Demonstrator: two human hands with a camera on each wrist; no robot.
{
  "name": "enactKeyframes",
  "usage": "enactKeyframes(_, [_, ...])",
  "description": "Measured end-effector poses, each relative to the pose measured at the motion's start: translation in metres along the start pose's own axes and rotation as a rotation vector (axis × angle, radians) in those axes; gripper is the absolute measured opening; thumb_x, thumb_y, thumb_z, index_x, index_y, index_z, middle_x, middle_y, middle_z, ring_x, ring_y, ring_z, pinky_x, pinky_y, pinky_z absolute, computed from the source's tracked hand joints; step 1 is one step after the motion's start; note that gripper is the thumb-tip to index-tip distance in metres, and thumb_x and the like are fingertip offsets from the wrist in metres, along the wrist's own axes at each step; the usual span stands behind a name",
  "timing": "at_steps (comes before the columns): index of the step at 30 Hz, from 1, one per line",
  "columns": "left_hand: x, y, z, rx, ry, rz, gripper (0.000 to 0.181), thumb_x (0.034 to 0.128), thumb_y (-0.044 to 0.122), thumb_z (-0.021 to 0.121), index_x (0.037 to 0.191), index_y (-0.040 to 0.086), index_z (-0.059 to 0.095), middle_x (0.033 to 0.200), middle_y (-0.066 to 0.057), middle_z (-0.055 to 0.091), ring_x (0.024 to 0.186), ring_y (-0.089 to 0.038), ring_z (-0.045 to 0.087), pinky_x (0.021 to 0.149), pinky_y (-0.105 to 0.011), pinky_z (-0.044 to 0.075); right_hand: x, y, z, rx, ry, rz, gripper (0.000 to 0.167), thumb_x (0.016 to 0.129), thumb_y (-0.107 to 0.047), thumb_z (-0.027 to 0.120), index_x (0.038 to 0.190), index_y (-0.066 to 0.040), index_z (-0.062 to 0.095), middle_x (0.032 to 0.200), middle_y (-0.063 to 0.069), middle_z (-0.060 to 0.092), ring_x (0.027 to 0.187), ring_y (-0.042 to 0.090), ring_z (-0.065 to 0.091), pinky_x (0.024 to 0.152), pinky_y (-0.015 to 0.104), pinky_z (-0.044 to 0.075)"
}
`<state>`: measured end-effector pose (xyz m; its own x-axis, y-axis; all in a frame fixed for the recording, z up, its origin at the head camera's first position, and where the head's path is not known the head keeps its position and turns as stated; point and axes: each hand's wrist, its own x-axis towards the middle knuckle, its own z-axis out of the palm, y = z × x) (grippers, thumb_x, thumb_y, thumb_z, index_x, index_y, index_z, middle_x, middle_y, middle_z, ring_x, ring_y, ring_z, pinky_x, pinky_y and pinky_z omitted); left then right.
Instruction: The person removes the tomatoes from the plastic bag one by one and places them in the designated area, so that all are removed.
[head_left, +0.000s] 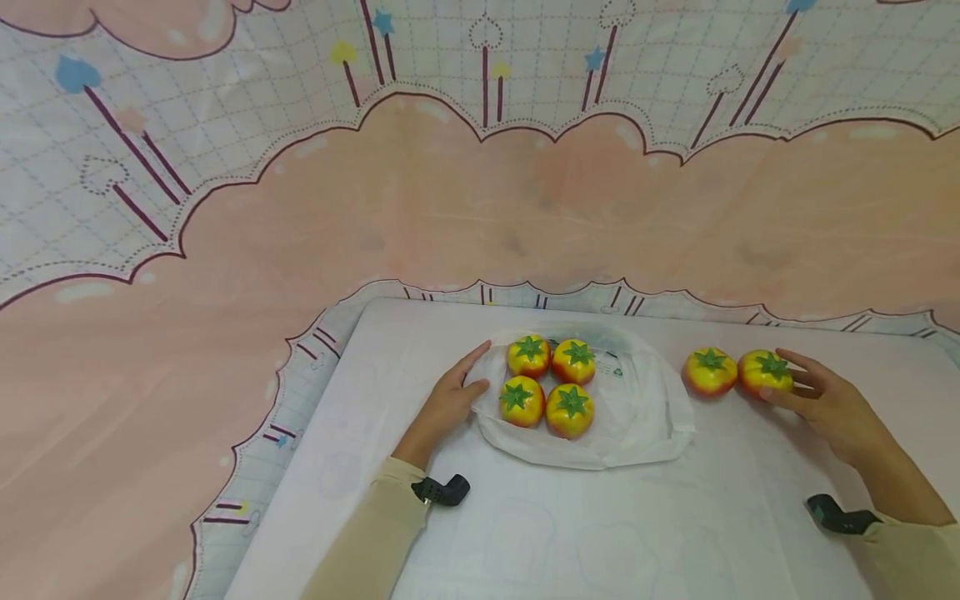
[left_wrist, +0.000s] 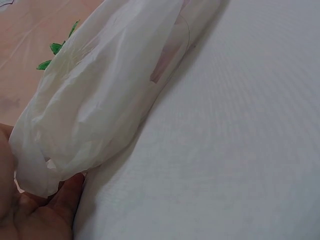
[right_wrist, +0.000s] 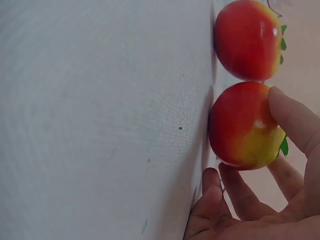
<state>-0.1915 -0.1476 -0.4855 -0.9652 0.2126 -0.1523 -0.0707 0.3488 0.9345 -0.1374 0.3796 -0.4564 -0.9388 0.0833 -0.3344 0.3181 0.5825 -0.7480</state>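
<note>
A white plastic bag lies spread on the table, with several yellow-red toy tomatoes with green star-shaped leaves grouped on its left part. My left hand holds the bag's left edge; in the left wrist view the plastic passes between thumb and fingers. Right of the bag, two more toy tomatoes sit side by side. My right hand grips the right-hand toy tomato, thumb on its upper side and fingers around the near side. The other toy tomato stands right beside it, untouched by the hand.
The white-covered table ends at a back edge just behind the bag and tomatoes. A patterned pink and white cloth hangs behind and continues down the left side. Each wrist wears a black device.
</note>
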Motion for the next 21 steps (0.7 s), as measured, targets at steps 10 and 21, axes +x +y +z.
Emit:
enactKeyframes(10, [-0.0013,0.0021,-0.0012,-0.005,-0.004,-0.016,0.060,0.1024,0.018,0.055,0.151,0.050,0.041,0.165,0.014,0.033,0.157,-0.015,0.023,0.129,-0.046,0.020,-0.0018,-0.0005,-0.0008,0.030,-0.009,0.003,0.096,0.097,-0.049,0.065,0.165,-0.027,0.002,0.161,0.041,0.007,0.142,0.066,0.016,0.104,0.080,0.031])
enactKeyframes(21, [-0.0028,0.0009,-0.0038,0.017,-0.005,-0.017,0.060,0.1025,0.018,0.055,0.151,0.051,0.041,0.166,0.014,0.032,0.157,-0.016,0.023,0.129,-0.046,0.020,-0.0059,0.0032,-0.0037,-0.003,-0.037,0.006,0.095,0.097,-0.055,0.060,0.165,-0.031,-0.002,0.162,0.041,0.008,0.143,0.065,0.015,0.107,0.079,0.030])
